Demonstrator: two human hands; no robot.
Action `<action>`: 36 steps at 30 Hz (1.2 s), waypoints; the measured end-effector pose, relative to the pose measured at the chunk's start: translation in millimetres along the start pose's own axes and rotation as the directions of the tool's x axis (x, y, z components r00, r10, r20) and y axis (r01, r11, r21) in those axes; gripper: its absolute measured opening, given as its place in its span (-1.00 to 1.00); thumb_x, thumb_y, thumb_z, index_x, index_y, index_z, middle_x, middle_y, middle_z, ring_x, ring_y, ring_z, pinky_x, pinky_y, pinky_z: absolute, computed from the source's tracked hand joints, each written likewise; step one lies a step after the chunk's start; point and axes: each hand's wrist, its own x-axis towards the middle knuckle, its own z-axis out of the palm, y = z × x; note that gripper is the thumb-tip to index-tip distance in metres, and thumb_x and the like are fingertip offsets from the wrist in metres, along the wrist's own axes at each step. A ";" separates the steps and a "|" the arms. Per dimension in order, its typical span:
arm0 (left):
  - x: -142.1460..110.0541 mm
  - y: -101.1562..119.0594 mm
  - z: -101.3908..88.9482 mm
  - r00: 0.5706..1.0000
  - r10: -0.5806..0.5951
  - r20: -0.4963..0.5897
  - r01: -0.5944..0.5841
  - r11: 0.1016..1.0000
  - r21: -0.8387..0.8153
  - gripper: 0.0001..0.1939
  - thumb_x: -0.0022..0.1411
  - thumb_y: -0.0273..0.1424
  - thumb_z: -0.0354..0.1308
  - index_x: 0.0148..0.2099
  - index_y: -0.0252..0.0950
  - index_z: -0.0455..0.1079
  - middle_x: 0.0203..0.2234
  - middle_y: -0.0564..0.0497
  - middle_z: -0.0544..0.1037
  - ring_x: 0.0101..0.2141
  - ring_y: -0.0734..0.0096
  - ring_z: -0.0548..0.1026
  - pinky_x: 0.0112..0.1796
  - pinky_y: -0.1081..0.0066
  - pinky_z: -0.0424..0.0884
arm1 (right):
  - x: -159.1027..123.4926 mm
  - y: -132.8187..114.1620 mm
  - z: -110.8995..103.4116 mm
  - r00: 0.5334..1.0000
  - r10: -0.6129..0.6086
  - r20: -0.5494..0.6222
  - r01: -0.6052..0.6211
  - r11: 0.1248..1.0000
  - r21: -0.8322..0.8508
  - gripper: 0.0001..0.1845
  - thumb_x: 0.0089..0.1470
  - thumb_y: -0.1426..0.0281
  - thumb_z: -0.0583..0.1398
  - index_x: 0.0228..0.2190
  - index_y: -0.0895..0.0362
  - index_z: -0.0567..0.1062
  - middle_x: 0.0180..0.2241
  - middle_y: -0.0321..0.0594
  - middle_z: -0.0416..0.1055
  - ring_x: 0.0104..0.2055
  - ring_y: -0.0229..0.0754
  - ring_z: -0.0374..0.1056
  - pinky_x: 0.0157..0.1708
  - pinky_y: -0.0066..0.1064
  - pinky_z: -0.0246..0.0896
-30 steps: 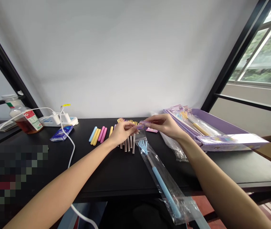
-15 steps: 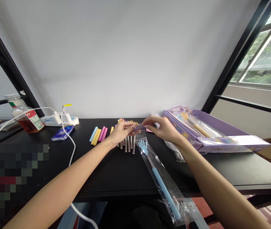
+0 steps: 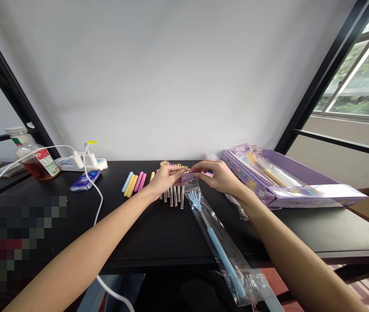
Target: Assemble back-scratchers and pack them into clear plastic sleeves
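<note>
A clear plastic bag (image 3: 218, 216) slants across the desk and over its front edge. Inside it lies a light blue back scratcher (image 3: 221, 251), its claw end toward my hands. My left hand (image 3: 164, 182) pinches the bag's top end from the left. From the right, my right hand (image 3: 218, 175) pinches the same end, its fingers closed. Between my fingertips shows a small purple printed card (image 3: 189, 177) at the bag's top. Behind my left hand several back scratcher heads with metal rods (image 3: 176, 199) lie in a row, partly hidden.
Blue, yellow and pink handles (image 3: 134, 184) lie left of my hands. At the right stands a purple box (image 3: 278, 197) with bagged back scratchers. Farther left are a blue packet (image 3: 85, 180), a power strip (image 3: 101, 164), a white cable (image 3: 100, 203) and a glass jar (image 3: 38, 160).
The purple card has turned so its printed face shows between my fingertips. My right hand has shifted slightly left. The bag and back scratcher stay almost where they were.
</note>
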 end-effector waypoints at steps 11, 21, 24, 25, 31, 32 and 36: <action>-3.3 4.6 1.0 0.999 -0.036 -0.036 0.036 0.999 0.010 -0.71 0.31 -0.35 0.28 0.06 -0.32 0.56 -0.21 -0.09 0.69 -0.20 0.27 0.66 0.05 0.15 0.54 | 0.7 -1.1 0.6 1.000 0.015 0.004 -0.015 1.000 -0.019 -0.78 0.16 0.50 0.21 -0.24 0.05 0.65 -0.33 -0.20 0.60 -0.28 -0.13 0.44 -0.25 -0.27 0.34; -6.4 12.0 4.9 0.998 -0.016 -0.066 0.020 0.998 0.052 -0.74 0.41 -0.45 0.09 0.07 -0.33 0.51 -0.22 -0.09 0.69 -0.08 0.23 0.63 0.02 0.19 0.54 | -2.9 -2.2 3.9 0.995 -0.096 0.028 0.097 0.994 -0.050 -0.78 0.12 0.50 0.28 -0.22 0.03 0.67 -0.16 -0.10 0.44 -0.09 -0.05 0.37 -0.03 -0.14 0.33; -6.1 10.7 5.1 0.997 -0.019 -0.070 0.022 0.999 0.041 -0.74 0.40 -0.45 0.11 0.06 -0.33 0.51 -0.21 -0.10 0.69 -0.11 0.24 0.64 0.02 0.18 0.54 | -3.1 -1.7 5.9 0.993 -0.106 0.044 0.108 0.993 -0.046 -0.74 0.12 0.49 0.29 -0.17 -0.02 0.68 -0.11 -0.12 0.41 -0.06 -0.04 0.35 -0.03 -0.13 0.35; -5.9 10.0 5.0 0.997 -0.022 -0.070 0.024 0.999 0.030 -0.75 0.39 -0.44 0.13 0.06 -0.33 0.52 -0.21 -0.10 0.69 -0.12 0.24 0.65 0.02 0.18 0.54 | -3.3 -0.8 6.7 0.993 -0.111 0.046 0.113 0.993 -0.047 -0.74 0.11 0.48 0.30 -0.17 -0.04 0.68 -0.10 -0.12 0.40 -0.04 -0.04 0.34 -0.03 -0.13 0.35; -5.6 8.7 3.8 0.998 -0.005 -0.069 0.004 1.000 -0.006 -0.76 0.36 -0.41 0.19 0.04 -0.32 0.52 -0.15 -0.14 0.68 -0.08 0.21 0.64 0.01 0.20 0.55 | -4.2 1.2 9.2 0.988 -0.143 0.063 0.148 0.986 -0.077 -0.70 0.13 0.47 0.29 -0.13 -0.08 0.68 -0.04 -0.12 0.39 -0.02 -0.03 0.33 -0.07 -0.15 0.36; -5.5 8.6 3.5 0.997 -0.001 -0.072 0.001 1.000 -0.005 -0.76 0.37 -0.39 0.19 0.04 -0.32 0.52 -0.14 -0.14 0.68 -0.08 0.21 0.64 0.01 0.20 0.55 | -3.8 -0.1 8.7 0.988 -0.139 0.062 0.144 0.987 -0.075 -0.71 0.13 0.46 0.29 -0.14 -0.08 0.68 -0.05 -0.12 0.40 -0.03 -0.03 0.33 -0.08 -0.16 0.35; -3.1 4.6 1.9 0.998 0.017 -0.064 -0.016 1.000 0.010 -0.64 0.37 -0.18 0.19 0.08 -0.30 0.51 -0.16 -0.16 0.68 -0.08 0.18 0.64 0.00 0.20 0.54 | -0.6 -7.0 3.5 0.998 -0.045 -0.036 0.045 0.999 -0.006 -0.83 0.16 0.39 0.27 -0.23 0.01 0.67 -0.16 -0.14 0.43 -0.19 -0.12 0.38 -0.15 -0.23 0.35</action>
